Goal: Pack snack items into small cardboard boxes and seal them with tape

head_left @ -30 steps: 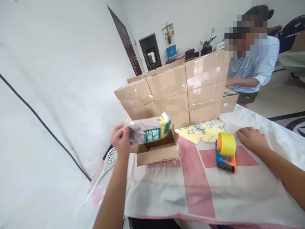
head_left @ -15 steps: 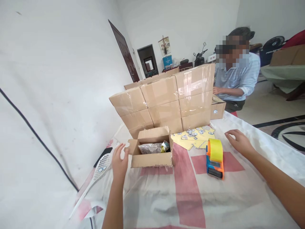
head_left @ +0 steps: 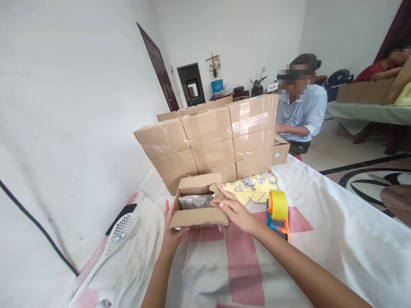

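A small open cardboard box [head_left: 199, 218] stands on the cloth-covered table, a clear plastic packet [head_left: 196, 202] lying inside it. Around the box's left end is my left hand [head_left: 171, 231], thumb along the lower front and fingers up the side. My right hand [head_left: 236, 209] is at the right end, its fingers on the short end flap [head_left: 216, 192], which leans inward over part of the packet. The long back flap [head_left: 201, 183] stands up. To the right of my right hand sits a tape dispenser [head_left: 278, 211] with a yellow roll.
Taped cardboard boxes [head_left: 210, 128] are stacked behind the open box. A yellow patterned sheet [head_left: 253, 188] lies by the stack. A white perforated racket-like thing [head_left: 120, 231] lies at left near the wall. One person [head_left: 303, 111] sits behind at right; another [head_left: 379, 70] is farther off.
The packet went from my left hand into the box. My left hand then came back to the box's left end, and my right hand moved left from the table onto the right flap.
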The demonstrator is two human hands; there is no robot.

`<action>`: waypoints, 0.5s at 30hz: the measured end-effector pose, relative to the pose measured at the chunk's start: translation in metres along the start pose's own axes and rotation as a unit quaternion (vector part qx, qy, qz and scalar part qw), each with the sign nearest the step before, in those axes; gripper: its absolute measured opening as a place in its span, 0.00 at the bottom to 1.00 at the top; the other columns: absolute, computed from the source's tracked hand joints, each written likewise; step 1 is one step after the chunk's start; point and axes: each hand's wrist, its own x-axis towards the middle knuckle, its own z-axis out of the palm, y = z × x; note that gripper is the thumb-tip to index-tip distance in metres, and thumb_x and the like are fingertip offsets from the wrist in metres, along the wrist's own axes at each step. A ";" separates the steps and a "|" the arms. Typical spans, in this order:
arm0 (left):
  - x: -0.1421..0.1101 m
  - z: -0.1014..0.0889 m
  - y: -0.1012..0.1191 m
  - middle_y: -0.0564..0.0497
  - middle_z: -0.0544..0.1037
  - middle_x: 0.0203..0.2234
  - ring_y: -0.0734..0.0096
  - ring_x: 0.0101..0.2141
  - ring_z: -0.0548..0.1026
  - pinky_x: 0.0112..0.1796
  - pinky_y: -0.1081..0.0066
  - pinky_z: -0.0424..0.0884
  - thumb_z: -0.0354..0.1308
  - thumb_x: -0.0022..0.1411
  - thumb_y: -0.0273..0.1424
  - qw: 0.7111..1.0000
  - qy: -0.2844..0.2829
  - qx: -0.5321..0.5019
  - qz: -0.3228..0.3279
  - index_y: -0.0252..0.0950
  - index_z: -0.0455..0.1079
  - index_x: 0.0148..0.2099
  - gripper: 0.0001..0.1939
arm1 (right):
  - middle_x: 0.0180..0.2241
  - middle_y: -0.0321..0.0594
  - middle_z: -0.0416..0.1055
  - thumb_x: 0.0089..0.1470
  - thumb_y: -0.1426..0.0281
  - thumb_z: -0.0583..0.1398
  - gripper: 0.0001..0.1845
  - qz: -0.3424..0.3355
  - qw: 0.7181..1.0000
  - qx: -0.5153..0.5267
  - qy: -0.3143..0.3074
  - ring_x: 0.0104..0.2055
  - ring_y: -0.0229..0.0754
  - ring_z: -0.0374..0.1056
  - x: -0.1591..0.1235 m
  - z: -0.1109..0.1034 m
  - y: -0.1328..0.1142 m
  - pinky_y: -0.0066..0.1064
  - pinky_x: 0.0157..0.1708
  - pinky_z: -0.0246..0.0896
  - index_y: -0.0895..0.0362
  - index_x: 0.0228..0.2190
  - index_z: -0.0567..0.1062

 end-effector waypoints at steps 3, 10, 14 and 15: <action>-0.001 0.003 0.015 0.40 0.48 0.72 0.37 0.69 0.52 0.63 0.41 0.58 0.66 0.56 0.53 0.999 -0.019 0.013 0.043 0.42 0.70 0.59 0.34 | 0.70 0.44 0.52 0.68 0.52 0.50 0.25 -0.007 0.999 0.007 0.040 0.73 0.52 0.46 -0.007 0.003 0.004 0.50 0.70 0.44 0.51 0.45 0.81; -0.012 -0.012 0.057 0.42 0.63 0.65 0.45 0.62 0.67 0.58 0.51 0.69 0.62 0.61 0.50 0.996 -0.018 0.051 0.064 0.44 0.76 0.52 0.22 | 0.59 0.42 0.64 0.69 0.54 0.48 0.23 -0.064 0.993 0.004 0.095 0.65 0.53 0.55 -0.028 0.005 -0.022 0.56 0.66 0.48 0.45 0.47 0.79; -0.012 -0.021 0.061 0.39 0.62 0.65 0.43 0.61 0.68 0.48 0.55 0.77 0.63 0.60 0.53 0.996 -0.019 0.066 0.064 0.43 0.71 0.59 0.30 | 0.61 0.43 0.62 0.68 0.54 0.50 0.21 -0.055 0.991 0.012 0.122 0.66 0.53 0.53 -0.024 -0.002 -0.019 0.54 0.66 0.49 0.45 0.53 0.76; -0.011 -0.022 0.059 0.39 0.63 0.64 0.45 0.58 0.70 0.44 0.57 0.79 0.62 0.61 0.50 0.996 -0.006 0.067 0.053 0.43 0.71 0.58 0.28 | 0.59 0.43 0.66 0.68 0.54 0.50 0.22 -0.057 0.992 0.007 0.111 0.64 0.54 0.56 -0.022 -0.005 -0.017 0.55 0.64 0.50 0.46 0.50 0.78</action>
